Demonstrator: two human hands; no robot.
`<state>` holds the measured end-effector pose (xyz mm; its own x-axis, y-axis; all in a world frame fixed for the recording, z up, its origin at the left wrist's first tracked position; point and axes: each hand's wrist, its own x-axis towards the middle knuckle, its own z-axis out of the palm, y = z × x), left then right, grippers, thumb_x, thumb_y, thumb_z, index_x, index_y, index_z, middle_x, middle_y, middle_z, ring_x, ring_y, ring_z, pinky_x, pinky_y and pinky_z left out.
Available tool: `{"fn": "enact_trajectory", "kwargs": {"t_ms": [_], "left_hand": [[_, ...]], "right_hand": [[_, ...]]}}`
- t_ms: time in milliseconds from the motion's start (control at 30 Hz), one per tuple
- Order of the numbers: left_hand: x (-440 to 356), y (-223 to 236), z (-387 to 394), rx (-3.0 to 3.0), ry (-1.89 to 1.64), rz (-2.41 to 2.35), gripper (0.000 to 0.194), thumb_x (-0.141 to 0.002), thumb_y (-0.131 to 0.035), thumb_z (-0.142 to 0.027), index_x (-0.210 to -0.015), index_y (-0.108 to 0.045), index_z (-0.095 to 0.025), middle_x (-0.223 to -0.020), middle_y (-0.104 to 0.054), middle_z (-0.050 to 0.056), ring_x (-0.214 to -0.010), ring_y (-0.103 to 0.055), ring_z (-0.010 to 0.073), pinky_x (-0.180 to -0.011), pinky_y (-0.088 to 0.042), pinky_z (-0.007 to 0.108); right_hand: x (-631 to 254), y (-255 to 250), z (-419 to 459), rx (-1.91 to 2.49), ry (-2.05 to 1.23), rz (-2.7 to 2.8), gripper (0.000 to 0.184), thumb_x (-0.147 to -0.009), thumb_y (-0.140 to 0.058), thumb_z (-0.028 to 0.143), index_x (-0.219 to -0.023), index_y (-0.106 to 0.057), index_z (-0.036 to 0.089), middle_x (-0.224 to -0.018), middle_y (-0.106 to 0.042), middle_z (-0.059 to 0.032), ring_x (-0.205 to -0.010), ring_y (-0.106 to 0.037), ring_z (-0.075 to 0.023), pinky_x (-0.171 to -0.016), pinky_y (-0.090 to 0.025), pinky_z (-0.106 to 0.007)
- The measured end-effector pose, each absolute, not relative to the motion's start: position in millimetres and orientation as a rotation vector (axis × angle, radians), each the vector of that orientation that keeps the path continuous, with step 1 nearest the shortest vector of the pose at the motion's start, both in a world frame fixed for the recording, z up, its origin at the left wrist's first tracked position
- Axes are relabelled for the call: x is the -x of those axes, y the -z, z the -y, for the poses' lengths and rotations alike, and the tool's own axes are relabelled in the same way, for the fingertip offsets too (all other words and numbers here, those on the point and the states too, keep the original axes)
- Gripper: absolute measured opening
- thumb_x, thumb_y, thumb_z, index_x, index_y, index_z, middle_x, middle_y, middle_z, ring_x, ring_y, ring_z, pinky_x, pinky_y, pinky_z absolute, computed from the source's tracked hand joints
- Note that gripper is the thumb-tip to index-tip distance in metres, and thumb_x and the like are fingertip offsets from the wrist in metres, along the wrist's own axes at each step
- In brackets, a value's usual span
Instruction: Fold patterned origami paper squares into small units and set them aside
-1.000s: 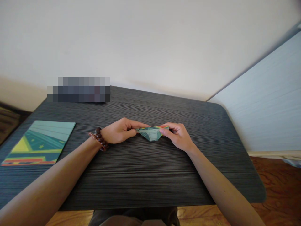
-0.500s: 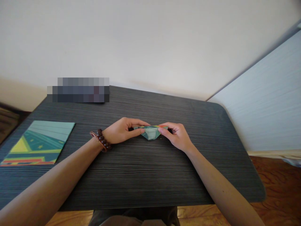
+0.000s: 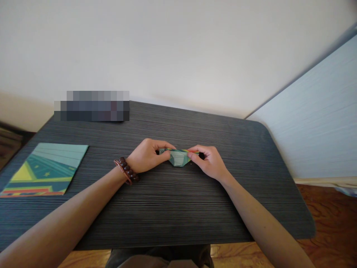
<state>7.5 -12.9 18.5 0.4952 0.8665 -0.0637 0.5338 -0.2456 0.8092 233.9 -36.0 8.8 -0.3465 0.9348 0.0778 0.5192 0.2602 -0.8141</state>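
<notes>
A small piece of folded paper (image 3: 179, 158), pale green with a yellow, orange and dark teal strip along its far edge, is between my hands at the middle of the table. My left hand (image 3: 149, 154) pinches its left end between thumb and fingers. At the right end, my right hand (image 3: 209, 160) grips it the same way, thumb on the near face. The paper narrows toward me into a blunt flap. Fingers hide both of its ends. Dark beads and a copper-coloured bangle circle my left wrist.
On the left of the dark wood-grain table (image 3: 167, 212) lies a flat patterned sheet (image 3: 50, 167) in green, yellow and orange. A pixelated object (image 3: 93, 108) sits at the back left. A white wall (image 3: 178, 52) rises behind, and a pale panel (image 3: 323, 111) stands on the right.
My left wrist has turned slightly and shifted right, its bracelets moving with it. The folded paper's coloured far strip looks a little narrower and flatter. My right hand is nearly unmoved.
</notes>
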Motion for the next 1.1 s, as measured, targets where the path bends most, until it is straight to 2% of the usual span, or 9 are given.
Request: {"fn": "enact_trajectory", "kwargs": {"t_ms": [67, 167, 267, 367, 500, 633, 800, 967, 1100], "left_hand": [[-5, -18, 11, -1.902, -0.506, -1.089, 0.026, -0.082, -0.050, -0.029, -0.098, -0.069, -0.020, -0.088, -0.072, -0.002, -0.071, -0.063, 0.0131, -0.063, -0.047, 0.021], [-2, -16, 9, -1.863, -0.546, -1.064, 0.026, -0.083, -0.052, -0.030, -0.100, -0.068, -0.020, -0.085, -0.071, 0.000, -0.071, -0.063, 0.0137, -0.062, -0.048, 0.022], [-2, -14, 8, -1.884, -0.699, -1.049, 0.023, -0.081, -0.059, -0.033, -0.097, -0.070, -0.020, -0.090, -0.071, 0.002, -0.077, -0.064, 0.0146, -0.070, -0.050, 0.024], [-2, -11, 7, -2.051, -0.932, -1.007, 0.015, -0.079, -0.063, -0.030, -0.088, -0.072, -0.021, -0.099, -0.065, 0.004, -0.088, -0.061, 0.0151, -0.081, -0.048, 0.027], [1, -5, 4, -2.428, -0.989, -0.997, 0.016, -0.082, -0.060, -0.026, -0.092, -0.073, -0.023, -0.093, -0.059, 0.006, -0.083, -0.055, 0.0153, -0.075, -0.048, 0.029], [3, -1, 2, -2.686, -0.788, -0.928, 0.023, -0.084, -0.057, -0.030, -0.104, -0.069, -0.024, -0.097, -0.060, 0.007, -0.090, -0.052, 0.0189, -0.081, -0.047, 0.035], [3, -1, 3, -2.773, -0.693, -0.939, 0.024, -0.087, -0.052, -0.030, -0.105, -0.068, -0.026, -0.097, -0.061, 0.006, -0.095, -0.050, 0.0205, -0.086, -0.045, 0.038], [3, -1, 5, -2.778, -0.630, -1.007, 0.026, -0.089, -0.049, -0.032, -0.106, -0.067, -0.025, -0.094, -0.062, 0.006, -0.091, -0.051, 0.0198, -0.082, -0.045, 0.036], [3, -5, 7, -2.739, -0.588, -1.039, 0.025, -0.090, -0.047, -0.030, -0.098, -0.069, -0.020, -0.094, -0.064, 0.006, -0.090, -0.052, 0.0192, -0.084, -0.044, 0.034]], "right_hand": [[-234, -8, 36, 1.301, -0.947, 1.978, 0.019, -0.085, -0.054, 0.030, -0.092, -0.069, 0.020, -0.082, -0.071, -0.0005, -0.071, -0.064, -0.0142, -0.065, -0.046, -0.026], [-234, -7, 35, 1.238, -0.853, 1.978, 0.018, -0.086, -0.054, 0.029, -0.093, -0.069, 0.020, -0.084, -0.070, -0.0015, -0.072, -0.063, -0.0137, -0.066, -0.047, -0.027], [-233, -6, 36, 1.119, -0.580, 2.000, 0.016, -0.086, -0.055, 0.025, -0.095, -0.069, 0.022, -0.093, -0.068, -0.0030, -0.081, -0.060, -0.0140, -0.072, -0.047, -0.028], [-234, -6, 35, 1.054, -0.224, 2.057, 0.018, -0.084, -0.059, 0.021, -0.097, -0.069, 0.027, -0.091, -0.066, -0.0020, -0.082, -0.055, -0.0144, -0.075, -0.045, -0.031], [-237, -4, 33, 1.083, 0.021, 2.174, 0.018, -0.084, -0.059, 0.020, -0.096, -0.070, 0.029, -0.089, -0.067, -0.0009, -0.083, -0.051, -0.0163, -0.076, -0.042, -0.034], [-236, -4, 33, 1.200, -0.005, 2.330, 0.019, -0.088, -0.053, 0.023, -0.097, -0.069, 0.027, -0.094, -0.067, -0.0019, -0.089, -0.051, -0.0186, -0.076, -0.038, -0.035], [-233, -9, 33, 1.323, -0.161, 2.418, 0.023, -0.092, -0.045, 0.026, -0.100, -0.067, 0.025, -0.099, -0.065, -0.0038, -0.090, -0.051, -0.0196, -0.078, -0.035, -0.036], [-234, -11, 33, 1.341, -0.242, 2.411, 0.022, -0.092, -0.046, 0.028, -0.100, -0.066, 0.024, -0.097, -0.063, -0.0044, -0.089, -0.052, -0.0192, -0.077, -0.034, -0.035], [-235, -11, 33, 1.347, -0.292, 2.375, 0.021, -0.091, -0.047, 0.030, -0.095, -0.066, 0.023, -0.093, -0.064, -0.0038, -0.087, -0.052, -0.0185, -0.077, -0.034, -0.034]]}}
